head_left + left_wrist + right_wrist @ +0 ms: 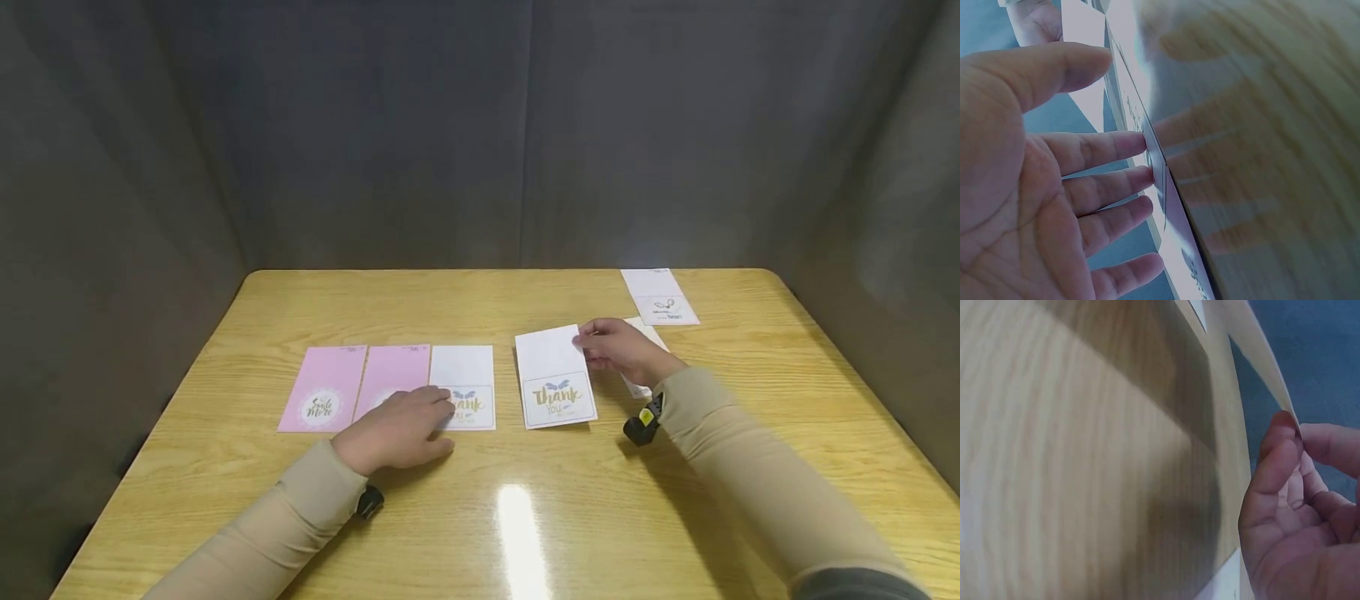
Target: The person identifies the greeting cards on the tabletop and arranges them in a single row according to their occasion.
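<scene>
My right hand point(621, 352) pinches a white "Thank You" card point(551, 358) by its right edge, between thumb and fingertips; the card is tilted up off the wood in the right wrist view. My left hand point(399, 428) lies over the row of cards, its fingers point(1107, 150) extended with the tips at the card surfaces. Under and beside those fingertips is a second white "Thank You" card point(461, 364). Left of it is a pink card point(396, 367), its printed lower part mostly covered by my hand. Another pink card point(324, 383), reading "Smile More", ends the row at the left.
A white card point(651, 333) lies partly hidden behind my right hand. Farther back, near the table's rear edge, is a white card with a small drawing point(660, 296). The wooden table point(420, 542) is bordered by grey curtains point(375, 133) behind and at both sides.
</scene>
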The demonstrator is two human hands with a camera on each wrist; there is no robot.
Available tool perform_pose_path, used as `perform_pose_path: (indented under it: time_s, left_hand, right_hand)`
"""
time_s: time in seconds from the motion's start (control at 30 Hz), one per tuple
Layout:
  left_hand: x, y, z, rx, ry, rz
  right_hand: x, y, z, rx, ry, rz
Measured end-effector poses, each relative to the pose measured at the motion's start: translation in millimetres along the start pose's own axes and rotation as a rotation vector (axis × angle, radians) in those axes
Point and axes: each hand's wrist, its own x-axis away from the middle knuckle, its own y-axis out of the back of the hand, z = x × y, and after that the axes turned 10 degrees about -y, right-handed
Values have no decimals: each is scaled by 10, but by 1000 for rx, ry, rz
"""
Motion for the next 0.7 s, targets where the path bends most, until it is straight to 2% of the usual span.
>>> perform_pose_path:
  time_s: [0.27,0.53,0.7]
  left_hand:
    - [-5,-1,0,0,4,-7]
    - [-5,4,-11,13,20,2]
    - [-2,12,-7,7,14,6]
  right_hand:
    - [-88,-94,-62,33,-65,-57]
    - [-115,-203,-49,119,-67,-141]
    - [-129,-248,-33,158,-68,-163]
